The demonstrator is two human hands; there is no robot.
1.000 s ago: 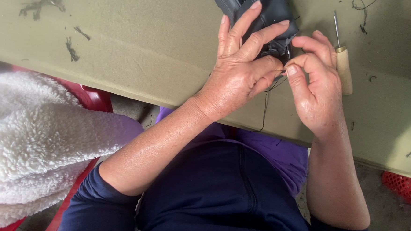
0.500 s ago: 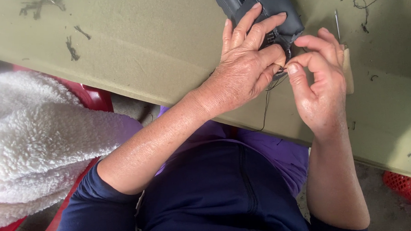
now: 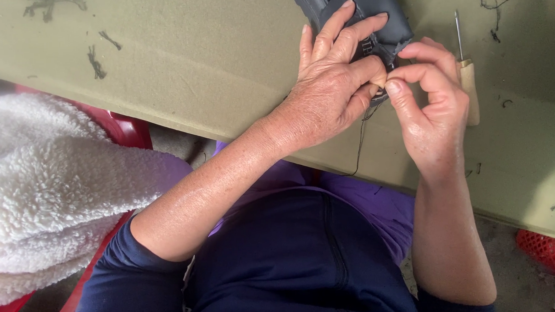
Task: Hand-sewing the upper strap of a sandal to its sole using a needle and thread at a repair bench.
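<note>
At your far left a white fleecy cloth (image 3: 45,200) lies over a red plastic chair (image 3: 121,129), well apart from the work, and the olive-green table (image 3: 190,59) carries some loose bits of dark thread (image 3: 95,61). Your left hand (image 3: 334,86) lies over the dark grey leather piece (image 3: 361,9) at the table's far edge, with its fingers spread on the leather and its thumb pressed against the seam, so it holds the piece firmly down. A black thread (image 3: 359,142) hangs from under this hand toward your lap. Your right hand (image 3: 430,100) meets the left one at the edge of the leather, with thumb and forefinger closed together in a pinch; I believe they hold the thread or a needle, but it is too small to see which. Just beside this hand, on the table, rests an awl with a wooden handle (image 3: 468,86), untouched. To my judgement you are in the middle of one hand stitch. The next move calls for a steady pull to draw the thread tight, while the left hand keeps the leather from sliding.
</note>
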